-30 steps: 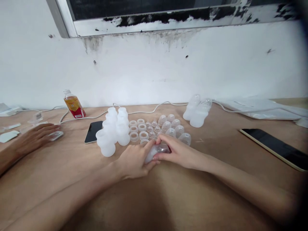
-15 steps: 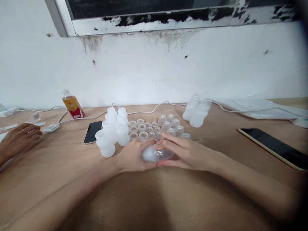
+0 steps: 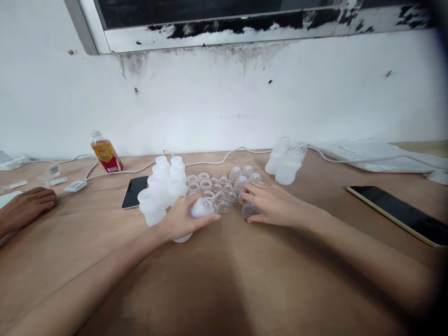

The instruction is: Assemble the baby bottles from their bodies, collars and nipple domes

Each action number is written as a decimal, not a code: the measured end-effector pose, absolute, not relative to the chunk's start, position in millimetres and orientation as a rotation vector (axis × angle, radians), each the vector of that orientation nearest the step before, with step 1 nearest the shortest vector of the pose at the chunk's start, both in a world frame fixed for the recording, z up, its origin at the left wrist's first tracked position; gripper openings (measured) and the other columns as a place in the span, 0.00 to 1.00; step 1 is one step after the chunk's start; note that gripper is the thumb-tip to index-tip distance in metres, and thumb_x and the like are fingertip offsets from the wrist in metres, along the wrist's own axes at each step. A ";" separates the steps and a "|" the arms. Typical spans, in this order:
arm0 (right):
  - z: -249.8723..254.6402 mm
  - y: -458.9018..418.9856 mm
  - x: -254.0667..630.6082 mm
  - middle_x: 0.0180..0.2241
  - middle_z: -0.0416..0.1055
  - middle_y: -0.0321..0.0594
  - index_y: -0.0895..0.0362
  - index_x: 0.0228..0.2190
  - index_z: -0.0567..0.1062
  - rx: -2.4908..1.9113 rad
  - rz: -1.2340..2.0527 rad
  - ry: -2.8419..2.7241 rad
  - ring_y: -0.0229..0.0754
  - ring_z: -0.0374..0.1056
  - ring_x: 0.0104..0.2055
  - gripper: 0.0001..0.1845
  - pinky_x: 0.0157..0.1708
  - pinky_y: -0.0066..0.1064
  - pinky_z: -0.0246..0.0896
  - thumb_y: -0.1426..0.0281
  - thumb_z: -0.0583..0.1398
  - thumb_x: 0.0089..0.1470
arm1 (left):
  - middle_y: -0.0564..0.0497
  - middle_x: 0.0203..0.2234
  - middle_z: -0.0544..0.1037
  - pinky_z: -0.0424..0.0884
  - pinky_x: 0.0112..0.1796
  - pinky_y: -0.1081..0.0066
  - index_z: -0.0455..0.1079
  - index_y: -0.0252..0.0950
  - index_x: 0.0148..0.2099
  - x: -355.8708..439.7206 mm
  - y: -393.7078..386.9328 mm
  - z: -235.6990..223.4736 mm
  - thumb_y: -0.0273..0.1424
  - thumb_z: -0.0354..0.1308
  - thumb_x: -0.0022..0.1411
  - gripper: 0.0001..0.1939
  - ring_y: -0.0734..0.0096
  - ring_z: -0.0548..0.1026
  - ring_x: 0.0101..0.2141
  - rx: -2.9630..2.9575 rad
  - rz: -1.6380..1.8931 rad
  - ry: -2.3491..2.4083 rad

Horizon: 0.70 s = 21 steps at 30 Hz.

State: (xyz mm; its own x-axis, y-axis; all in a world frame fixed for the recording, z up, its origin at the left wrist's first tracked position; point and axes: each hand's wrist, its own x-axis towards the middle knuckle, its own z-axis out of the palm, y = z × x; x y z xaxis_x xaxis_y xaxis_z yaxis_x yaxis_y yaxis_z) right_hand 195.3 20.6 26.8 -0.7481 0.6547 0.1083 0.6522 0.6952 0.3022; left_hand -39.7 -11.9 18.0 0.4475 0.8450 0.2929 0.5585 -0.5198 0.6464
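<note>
My left hand (image 3: 179, 215) is wrapped round a frosted white baby bottle (image 3: 202, 208), tilted, with a clear teat on its top end. To the right, my right hand (image 3: 271, 201) has its fingers round a clear domed cap (image 3: 249, 211), low over the table. Behind my hands stand a cluster of open white bottle bodies (image 3: 161, 179), a group of translucent collar rings (image 3: 205, 185), several clear teats (image 3: 224, 196) and rows of domed caps (image 3: 241, 181). The lower part of the held bottle is partly hidden by my fingers.
Capped bottles (image 3: 286, 171) stand at the back right. A phone (image 3: 399, 214) lies at the right, another phone (image 3: 135, 192) behind the bottle bodies. A drink bottle (image 3: 107, 154), a white cable (image 3: 224, 161) and a plastic bag (image 3: 371, 157) line the wall. Another person's hand (image 3: 30, 205) rests at the left.
My hands have parted. The bottle moved left with my left hand and its teat is now uncovered, while my right hand moved right with the domed cap.
</note>
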 end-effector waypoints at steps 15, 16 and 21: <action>38.4 -2.9 165.9 0.31 0.68 0.40 0.55 0.39 0.64 1.591 -0.495 3.090 0.40 0.64 0.30 0.21 0.28 0.31 0.57 0.54 0.49 0.50 | 0.48 0.39 0.70 0.65 0.36 0.66 0.54 0.38 0.47 -30.6 -16.3 16.1 0.47 0.58 0.43 0.32 0.62 0.70 0.37 2.280 0.704 1.245; 37.8 -7.8 159.4 0.28 0.68 0.38 0.55 0.39 0.64 1.596 -0.687 3.029 0.38 0.64 0.28 0.21 0.26 0.29 0.57 0.54 0.48 0.51 | 0.48 0.39 0.69 0.65 0.36 0.65 0.53 0.38 0.48 -28.4 -16.8 15.2 0.48 0.58 0.42 0.33 0.61 0.70 0.38 2.302 0.678 1.239; 29.3 -16.0 146.2 0.27 0.69 0.37 0.56 0.37 0.66 1.553 -1.074 2.922 0.37 0.64 0.26 0.19 0.24 0.27 0.55 0.55 0.52 0.49 | 0.45 0.41 0.67 0.67 0.33 0.64 0.50 0.38 0.49 -23.1 -20.3 10.8 0.48 0.57 0.43 0.34 0.58 0.70 0.39 2.457 0.543 1.229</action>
State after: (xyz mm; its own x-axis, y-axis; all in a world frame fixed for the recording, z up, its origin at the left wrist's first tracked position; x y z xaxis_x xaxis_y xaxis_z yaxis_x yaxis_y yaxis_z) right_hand 146.2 -16.0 29.3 -0.5561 0.8310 0.0104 0.6266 0.4275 -0.6516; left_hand -23.1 -20.3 10.8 0.5527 0.8129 0.1836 0.6829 -0.5680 0.4593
